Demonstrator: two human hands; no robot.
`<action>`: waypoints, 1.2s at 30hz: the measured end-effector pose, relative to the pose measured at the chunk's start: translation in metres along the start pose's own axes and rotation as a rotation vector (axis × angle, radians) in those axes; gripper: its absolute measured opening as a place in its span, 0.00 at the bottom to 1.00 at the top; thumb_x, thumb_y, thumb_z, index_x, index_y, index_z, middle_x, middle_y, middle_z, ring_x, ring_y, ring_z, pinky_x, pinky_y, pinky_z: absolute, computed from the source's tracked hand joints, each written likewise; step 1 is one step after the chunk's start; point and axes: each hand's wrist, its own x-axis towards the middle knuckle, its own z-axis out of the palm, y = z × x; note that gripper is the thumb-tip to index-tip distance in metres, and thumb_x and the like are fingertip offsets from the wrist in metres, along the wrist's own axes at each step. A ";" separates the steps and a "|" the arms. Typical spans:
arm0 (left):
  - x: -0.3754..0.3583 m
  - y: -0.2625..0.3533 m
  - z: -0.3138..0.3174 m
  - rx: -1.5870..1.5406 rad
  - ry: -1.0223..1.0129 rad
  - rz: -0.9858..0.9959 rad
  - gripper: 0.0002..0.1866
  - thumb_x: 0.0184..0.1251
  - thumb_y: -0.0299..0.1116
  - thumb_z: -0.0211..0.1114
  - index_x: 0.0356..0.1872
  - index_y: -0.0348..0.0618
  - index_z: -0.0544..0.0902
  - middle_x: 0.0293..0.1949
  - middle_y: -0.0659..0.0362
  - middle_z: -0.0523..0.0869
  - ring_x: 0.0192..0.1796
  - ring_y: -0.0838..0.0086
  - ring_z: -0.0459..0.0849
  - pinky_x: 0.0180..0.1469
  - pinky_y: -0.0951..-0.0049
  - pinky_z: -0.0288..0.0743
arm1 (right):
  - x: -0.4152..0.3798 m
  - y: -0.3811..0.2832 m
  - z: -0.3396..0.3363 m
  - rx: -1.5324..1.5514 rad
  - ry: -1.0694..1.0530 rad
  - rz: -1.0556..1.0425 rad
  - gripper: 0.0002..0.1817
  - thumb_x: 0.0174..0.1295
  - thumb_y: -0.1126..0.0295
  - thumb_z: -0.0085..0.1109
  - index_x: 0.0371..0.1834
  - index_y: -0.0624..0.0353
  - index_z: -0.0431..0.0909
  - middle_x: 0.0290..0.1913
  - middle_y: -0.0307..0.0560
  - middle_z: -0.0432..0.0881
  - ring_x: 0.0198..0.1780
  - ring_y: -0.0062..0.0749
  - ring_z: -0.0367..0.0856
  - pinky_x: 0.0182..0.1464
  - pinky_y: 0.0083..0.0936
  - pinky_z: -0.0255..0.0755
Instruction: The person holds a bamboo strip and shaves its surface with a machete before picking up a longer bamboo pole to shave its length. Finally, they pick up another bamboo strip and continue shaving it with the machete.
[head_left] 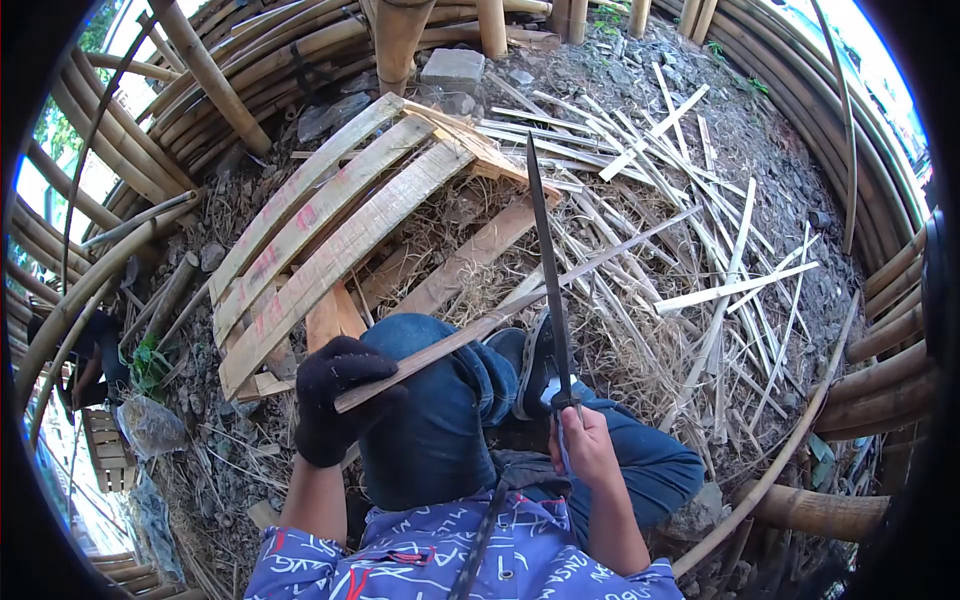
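Observation:
My left hand, in a black glove, is closed around the near end of a long bamboo strip. The strip slants up and to the right across my knee. In my bare right hand is the handle of a long machete, its dark blade pointing away from me. Blade and strip cross in this view, to the right of my knee. Just beyond my knees lies a slatted wooden crate with reddish marks on its slats.
Many split bamboo strips litter the ground ahead and to the right. Stacked bamboo poles curve around the sides. A grey block sits at the back. At far left are another person and a small crate.

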 end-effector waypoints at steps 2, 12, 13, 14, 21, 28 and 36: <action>0.000 -0.007 0.002 0.080 -0.004 0.008 0.13 0.45 0.30 0.78 0.34 0.44 0.86 0.28 0.55 0.84 0.30 0.67 0.84 0.32 0.72 0.76 | 0.002 0.001 0.002 0.018 -0.018 -0.007 0.24 0.73 0.51 0.43 0.29 0.61 0.71 0.14 0.42 0.72 0.12 0.23 0.70 0.14 0.19 0.62; -0.005 -0.012 0.012 0.107 0.126 0.036 0.11 0.46 0.31 0.77 0.32 0.43 0.87 0.25 0.57 0.83 0.25 0.70 0.81 0.28 0.73 0.73 | 0.015 0.005 -0.007 -0.124 -0.017 -0.075 0.25 0.71 0.48 0.49 0.24 0.59 0.70 0.14 0.36 0.72 0.13 0.18 0.68 0.16 0.17 0.60; -0.006 -0.013 0.013 0.111 0.136 0.029 0.11 0.47 0.31 0.77 0.32 0.44 0.87 0.24 0.57 0.83 0.25 0.70 0.81 0.28 0.73 0.73 | 0.017 0.002 -0.013 -0.153 0.022 -0.073 0.23 0.69 0.52 0.54 0.23 0.59 0.71 0.15 0.34 0.71 0.15 0.15 0.68 0.18 0.18 0.60; -0.005 -0.014 0.014 0.115 0.148 0.024 0.11 0.47 0.31 0.77 0.33 0.44 0.87 0.24 0.57 0.83 0.25 0.71 0.81 0.27 0.74 0.72 | 0.018 0.003 -0.020 -0.153 0.019 -0.041 0.23 0.69 0.53 0.54 0.23 0.59 0.72 0.15 0.33 0.71 0.16 0.15 0.68 0.18 0.18 0.60; 0.000 -0.006 0.016 0.174 0.106 0.068 0.12 0.46 0.29 0.77 0.35 0.45 0.88 0.25 0.57 0.84 0.26 0.71 0.81 0.28 0.74 0.73 | 0.006 -0.012 0.001 -0.147 0.134 0.030 0.22 0.68 0.55 0.55 0.23 0.60 0.74 0.14 0.33 0.71 0.16 0.15 0.68 0.19 0.18 0.61; -0.003 -0.009 0.015 0.143 0.120 0.034 0.14 0.44 0.29 0.77 0.36 0.45 0.88 0.25 0.58 0.84 0.26 0.70 0.81 0.29 0.72 0.74 | 0.016 0.000 -0.025 -0.329 0.235 -0.026 0.23 0.67 0.54 0.58 0.22 0.62 0.74 0.13 0.35 0.70 0.16 0.15 0.65 0.18 0.20 0.58; -0.002 -0.007 0.016 0.155 0.082 0.006 0.14 0.43 0.31 0.78 0.35 0.46 0.88 0.25 0.58 0.83 0.26 0.69 0.81 0.29 0.72 0.74 | 0.009 -0.011 -0.010 -0.274 0.193 0.008 0.22 0.68 0.54 0.55 0.22 0.61 0.72 0.14 0.36 0.72 0.17 0.16 0.70 0.20 0.20 0.62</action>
